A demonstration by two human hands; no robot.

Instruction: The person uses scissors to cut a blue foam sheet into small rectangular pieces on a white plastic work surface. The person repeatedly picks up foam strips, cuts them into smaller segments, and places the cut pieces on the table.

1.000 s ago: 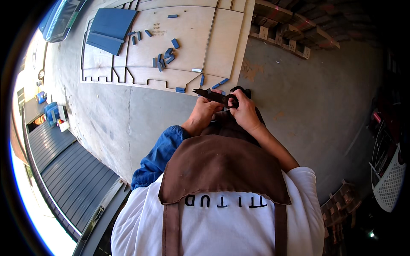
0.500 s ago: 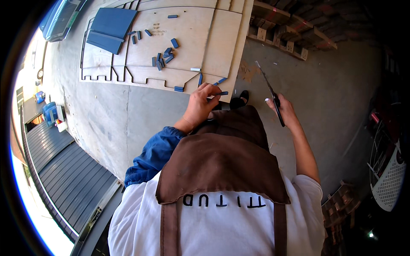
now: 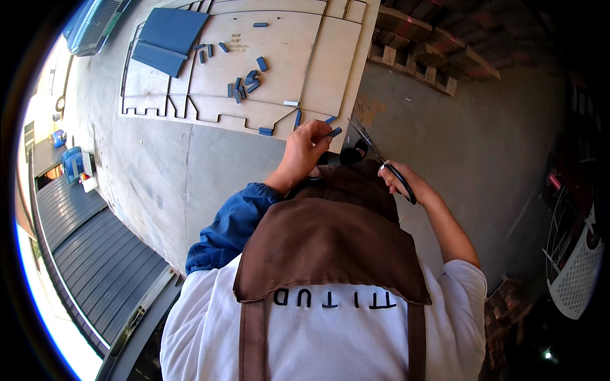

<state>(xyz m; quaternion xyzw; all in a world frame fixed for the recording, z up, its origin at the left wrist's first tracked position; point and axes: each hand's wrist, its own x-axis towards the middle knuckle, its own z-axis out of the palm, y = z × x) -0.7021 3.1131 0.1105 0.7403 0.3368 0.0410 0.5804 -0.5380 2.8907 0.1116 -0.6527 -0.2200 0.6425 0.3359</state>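
Scissors [image 3: 379, 155] swung leftward | right hand [image 3: 420, 184] gripping them | left hand [image 3: 303, 143] pinching blue strip [image 3: 336, 132] | black lettering [image 3: 329, 299]

Single view: head-worn fisheye, left of a side-by-side pair. Looks steeply down over the wearer's brown apron [image 3: 327, 247], which sits close; left hand [image 3: 304, 152] and right hand [image 3: 419, 183] mid-frame, plywood panel [image 3: 333, 51] beyond, toward top. Upright, very wide; straight edges bow near rim.

Open floor [image 3: 489, 152] rightward, scissor blades [image 3: 369, 138] between hands [image 3: 304, 149]
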